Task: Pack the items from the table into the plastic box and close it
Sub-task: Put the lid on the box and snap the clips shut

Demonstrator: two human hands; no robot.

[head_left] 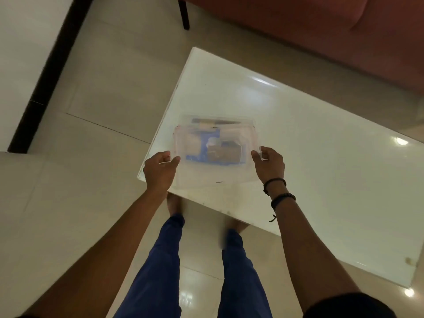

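While two hands, left hand [160, 167] and right hand [268, 165], grip one lid [215, 173], one plastic box [229, 125] beneath.

glossy white table [321, 157] on pale floor tiles [103, 88], red sofa [321, 31] beyond, dark baseboard strip [52, 70] far left, ceiling-light glare on both

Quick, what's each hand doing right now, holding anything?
Left hand: closed on the left edge of the clear plastic lid over the box.
Right hand: closed on the lid's right edge.
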